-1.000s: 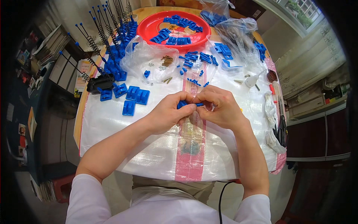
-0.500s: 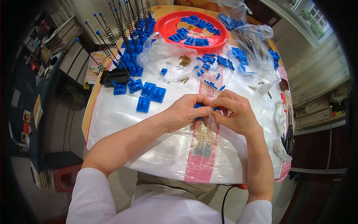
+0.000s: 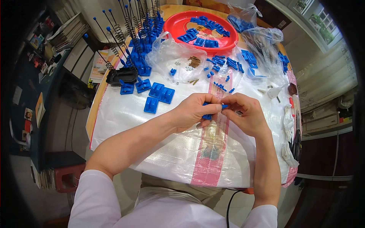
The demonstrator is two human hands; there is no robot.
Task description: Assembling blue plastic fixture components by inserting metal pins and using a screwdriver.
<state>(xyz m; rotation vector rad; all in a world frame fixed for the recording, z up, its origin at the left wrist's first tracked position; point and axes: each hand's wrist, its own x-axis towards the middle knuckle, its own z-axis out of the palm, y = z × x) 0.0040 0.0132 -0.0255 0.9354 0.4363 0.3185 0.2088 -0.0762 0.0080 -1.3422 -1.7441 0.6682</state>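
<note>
Near the middle of the table, my left hand is closed round a blue plastic part, mostly covered by the fingers. My right hand meets it there, thumb and forefinger pinching a small blue plastic piece at the part's right side. Whether the two pieces are joined cannot be seen. To the left of my hands lie several blue square bases with raised ribs. Beyond my fingers are tiny blue pieces and longer blue pieces on clear plastic.
At the back left, blue stands with springs on rods crowd round a black tray. A red round tray holds more blue parts. Brass screws and nuts lie on a clear bag. A white bottle lies at right.
The small blue piece now shows between my right fingertips, and the right fingers have drawn back slightly from the left hand. The whole view has shifted a little.
</note>
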